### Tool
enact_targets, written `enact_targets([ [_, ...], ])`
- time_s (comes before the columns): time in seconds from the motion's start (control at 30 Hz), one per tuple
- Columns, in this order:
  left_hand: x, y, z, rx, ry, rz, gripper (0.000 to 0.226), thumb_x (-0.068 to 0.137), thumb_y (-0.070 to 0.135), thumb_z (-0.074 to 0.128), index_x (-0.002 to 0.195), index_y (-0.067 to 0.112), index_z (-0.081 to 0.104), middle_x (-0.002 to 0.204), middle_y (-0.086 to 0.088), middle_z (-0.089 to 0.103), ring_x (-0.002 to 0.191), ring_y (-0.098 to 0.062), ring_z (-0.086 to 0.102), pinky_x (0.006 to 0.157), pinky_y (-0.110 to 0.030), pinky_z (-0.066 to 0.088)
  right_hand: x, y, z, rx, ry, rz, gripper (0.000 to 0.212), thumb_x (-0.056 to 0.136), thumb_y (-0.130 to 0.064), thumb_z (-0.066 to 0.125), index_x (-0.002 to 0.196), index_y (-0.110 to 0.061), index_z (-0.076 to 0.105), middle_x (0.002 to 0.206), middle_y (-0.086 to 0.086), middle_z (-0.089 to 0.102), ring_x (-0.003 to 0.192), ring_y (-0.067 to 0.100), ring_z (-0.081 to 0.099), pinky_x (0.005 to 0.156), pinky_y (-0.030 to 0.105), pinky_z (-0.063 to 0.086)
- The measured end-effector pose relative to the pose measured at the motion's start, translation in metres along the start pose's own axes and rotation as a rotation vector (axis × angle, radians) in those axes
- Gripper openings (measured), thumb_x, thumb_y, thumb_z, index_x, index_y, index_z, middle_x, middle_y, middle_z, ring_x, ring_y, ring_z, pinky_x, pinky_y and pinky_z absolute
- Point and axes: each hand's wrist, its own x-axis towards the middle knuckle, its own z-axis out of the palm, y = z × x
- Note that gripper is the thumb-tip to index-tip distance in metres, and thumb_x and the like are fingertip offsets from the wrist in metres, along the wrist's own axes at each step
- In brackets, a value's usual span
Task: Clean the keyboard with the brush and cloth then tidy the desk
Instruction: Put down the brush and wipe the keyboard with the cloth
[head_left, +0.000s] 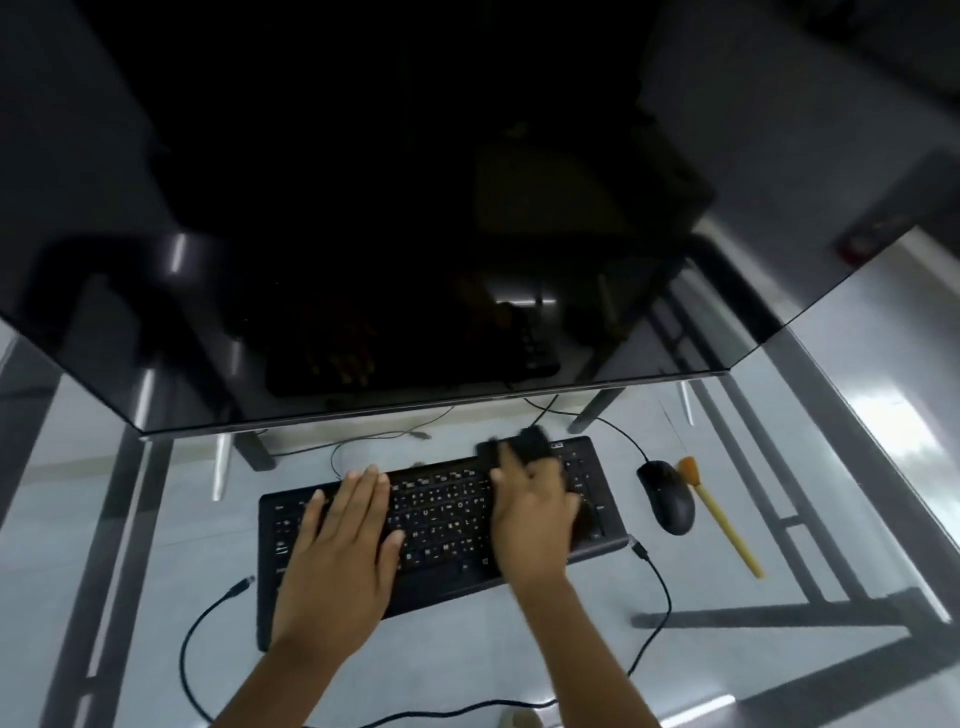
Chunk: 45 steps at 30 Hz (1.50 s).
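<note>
The monitor (363, 234) fills the back of the glass desk (857, 441). Below it lies the keyboard (441, 525), the left hand (337, 540) spread flat on its left half to steady it. The right hand (530, 514) presses a dark cloth (524, 444) across the right keys (motion-blurred), fingers closed on it. Beside the mouse (666, 496) lies the brush (719, 514), so brushing seems done; wiping continues, tidying remains.

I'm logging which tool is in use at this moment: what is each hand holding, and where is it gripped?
The right hand presses a dark cloth onto the keyboard, bunched under its fingers. The left hand lies flat on the keys, holding nothing.
</note>
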Motion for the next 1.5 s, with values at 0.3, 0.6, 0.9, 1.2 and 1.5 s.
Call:
enact_targets([
  [0.3, 0.000, 0.001, 0.002, 0.019, 0.020, 0.013, 0.060, 0.099, 0.043, 0.024, 0.150, 0.011, 0.029, 0.156, -0.002, 0.029, 0.147, -0.016, 0.018, 0.120, -0.042, 0.010, 0.040, 0.078, -0.015, -0.022, 0.042, 0.235, 0.033, 0.095, -0.021, 0.051, 0.126, -0.019, 0.061, 0.087, 0.011, 0.053, 0.065, 0.028, 0.053, 0.070, 0.044, 0.049],
  [0.6, 0.001, 0.003, 0.002, 0.013, 0.058, 0.034, 0.060, 0.098, 0.041, 0.026, 0.148, 0.009, 0.031, 0.156, -0.003, 0.029, 0.147, -0.016, 0.017, 0.120, -0.044, 0.013, -0.003, 0.030, -0.017, 0.059, -0.124, -0.288, 0.035, 0.090, -0.039, 0.045, 0.113, -0.028, 0.068, 0.082, 0.003, 0.055, 0.052, 0.020, 0.049, 0.054, 0.027, 0.047],
  [0.9, 0.002, 0.005, 0.002, 0.022, 0.083, 0.031, 0.059, 0.098, 0.038, 0.030, 0.147, 0.006, 0.034, 0.155, -0.006, 0.032, 0.146, -0.019, 0.021, 0.118, -0.049, 0.019, 0.003, 0.046, -0.021, 0.015, -0.101, -0.276, 0.041, 0.092, -0.036, 0.042, 0.122, -0.019, 0.064, 0.084, 0.007, 0.053, 0.059, 0.018, 0.050, 0.062, 0.031, 0.046],
  [1.2, 0.000, 0.005, 0.002, 0.038, 0.082, 0.024, 0.059, 0.098, 0.039, 0.028, 0.148, 0.006, 0.032, 0.156, -0.006, 0.030, 0.147, -0.019, 0.020, 0.118, -0.048, 0.018, 0.025, 0.077, -0.019, 0.057, -0.047, -0.029, 0.034, 0.094, -0.027, 0.051, 0.125, -0.018, 0.062, 0.089, 0.012, 0.051, 0.056, 0.028, 0.052, 0.059, 0.037, 0.052],
  [1.5, 0.003, 0.011, 0.000, 0.058, 0.062, -0.007, 0.061, 0.098, 0.040, 0.026, 0.145, 0.005, 0.038, 0.153, -0.009, 0.036, 0.145, -0.022, 0.024, 0.118, -0.050, 0.018, 0.029, 0.100, -0.032, 0.095, -0.081, -0.028, 0.033, 0.095, -0.023, 0.054, 0.126, -0.017, 0.061, 0.091, 0.014, 0.050, 0.054, 0.031, 0.053, 0.056, 0.042, 0.056],
])
